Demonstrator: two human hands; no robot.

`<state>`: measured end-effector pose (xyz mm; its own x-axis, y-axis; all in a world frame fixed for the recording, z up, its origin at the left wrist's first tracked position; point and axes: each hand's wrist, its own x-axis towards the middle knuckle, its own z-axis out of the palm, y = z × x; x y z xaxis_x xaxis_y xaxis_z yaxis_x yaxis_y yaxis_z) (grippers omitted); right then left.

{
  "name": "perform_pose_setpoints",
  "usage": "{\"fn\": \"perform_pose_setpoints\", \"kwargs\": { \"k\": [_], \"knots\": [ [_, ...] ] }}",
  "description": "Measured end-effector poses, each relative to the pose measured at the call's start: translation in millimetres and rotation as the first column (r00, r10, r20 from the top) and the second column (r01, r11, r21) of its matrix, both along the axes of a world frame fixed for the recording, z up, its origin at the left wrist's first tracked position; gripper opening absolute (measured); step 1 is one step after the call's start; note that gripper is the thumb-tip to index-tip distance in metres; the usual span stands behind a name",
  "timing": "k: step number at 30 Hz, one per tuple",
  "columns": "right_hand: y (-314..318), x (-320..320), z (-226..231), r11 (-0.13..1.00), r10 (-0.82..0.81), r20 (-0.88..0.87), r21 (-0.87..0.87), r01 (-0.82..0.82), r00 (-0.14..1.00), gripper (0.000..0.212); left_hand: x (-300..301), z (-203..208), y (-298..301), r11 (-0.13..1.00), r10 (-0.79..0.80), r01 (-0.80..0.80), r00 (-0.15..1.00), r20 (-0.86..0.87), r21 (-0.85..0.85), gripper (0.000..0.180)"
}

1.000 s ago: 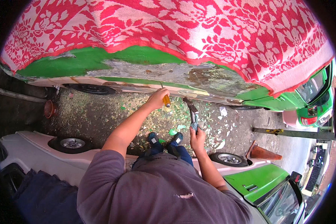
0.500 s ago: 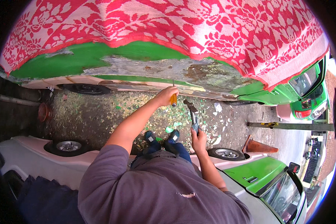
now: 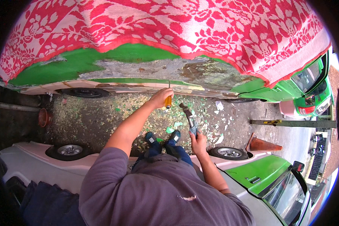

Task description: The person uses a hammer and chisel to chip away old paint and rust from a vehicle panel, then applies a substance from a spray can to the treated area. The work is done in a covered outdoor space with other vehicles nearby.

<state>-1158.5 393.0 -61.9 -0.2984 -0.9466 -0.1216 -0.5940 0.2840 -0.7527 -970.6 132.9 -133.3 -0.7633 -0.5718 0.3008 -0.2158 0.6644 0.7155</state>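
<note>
My left hand point(image 3: 160, 98) grips a screwdriver by its amber handle point(image 3: 168, 102). The thin shaft points away from me, and its tip is at the lower side of a green car point(image 3: 135, 72) whose paint is stripped to grey and brown patches. Whether the tip touches the panel is hard to tell. In my right hand point(image 3: 198, 142) is a hammer point(image 3: 190, 119), held by a grip wrapped in something blue-grey. Its head lies just right of the screwdriver's handle end, with a small gap between them.
A red and white floral cloth point(image 3: 169, 26) drapes over the car. Paint chips point(image 3: 113, 116) litter the ground round my shoes point(image 3: 173, 138). Close behind me stands a white and green vehicle point(image 3: 252, 173). An orange cone point(image 3: 263, 144) and a post point(image 3: 293, 123) are at right.
The hammer has come a little left, and its head is angled more toward the screwdriver's handle end. My left hand and the screwdriver have shifted slightly left.
</note>
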Motion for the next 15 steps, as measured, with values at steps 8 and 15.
{"fn": "perform_pose_setpoints", "kwargs": {
  "k": [8,15],
  "knots": [
    [-14,4,-32,0.974,0.210,-0.252,-0.030,-0.224,0.945,0.028,-6,2,-3,0.993,0.074,-0.065,0.993,-0.093,0.097,0.022],
    [-16,-12,-24,0.952,0.205,-0.122,-0.206,-0.227,0.971,0.026,0,-1,-2,0.954,0.177,-0.170,0.984,-0.006,0.248,0.025]
  ]
}}
